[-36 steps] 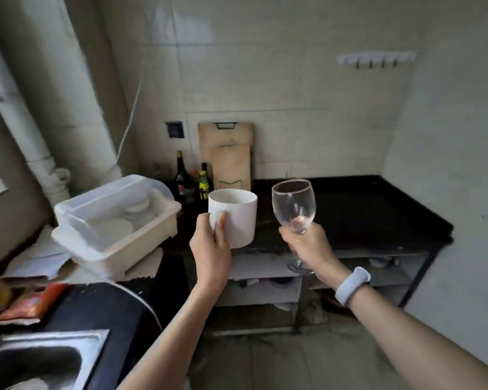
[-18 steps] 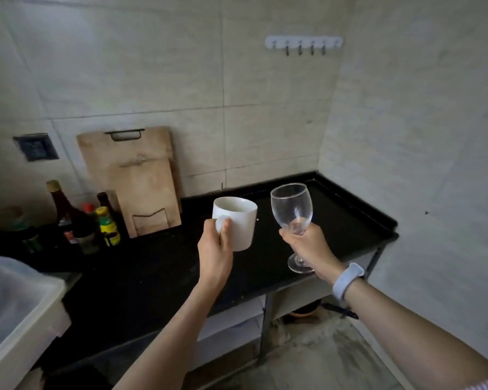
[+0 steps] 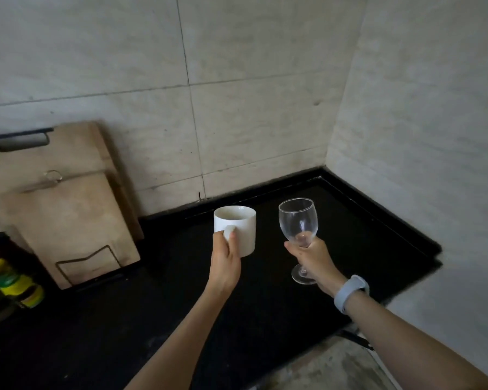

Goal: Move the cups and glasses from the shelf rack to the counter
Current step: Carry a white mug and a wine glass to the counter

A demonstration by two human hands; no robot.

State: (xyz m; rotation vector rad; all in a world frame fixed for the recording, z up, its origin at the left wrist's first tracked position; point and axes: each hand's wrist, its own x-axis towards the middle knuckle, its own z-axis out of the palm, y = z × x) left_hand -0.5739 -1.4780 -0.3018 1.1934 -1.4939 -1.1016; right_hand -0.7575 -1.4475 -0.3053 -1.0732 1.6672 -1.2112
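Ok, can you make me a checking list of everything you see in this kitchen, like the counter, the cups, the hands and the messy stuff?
Surface: black counter, bare on the right part.
Job's things: white mug and wine glass, both upright, held above the counter.
Clutter: two cutting boards leaning on the wall; bottles at far left.
Grippers: left hand grips the mug's handle; right hand grips the glass's stem.
Cables: nothing seen.
Surroundings: tiled walls meeting in a corner.
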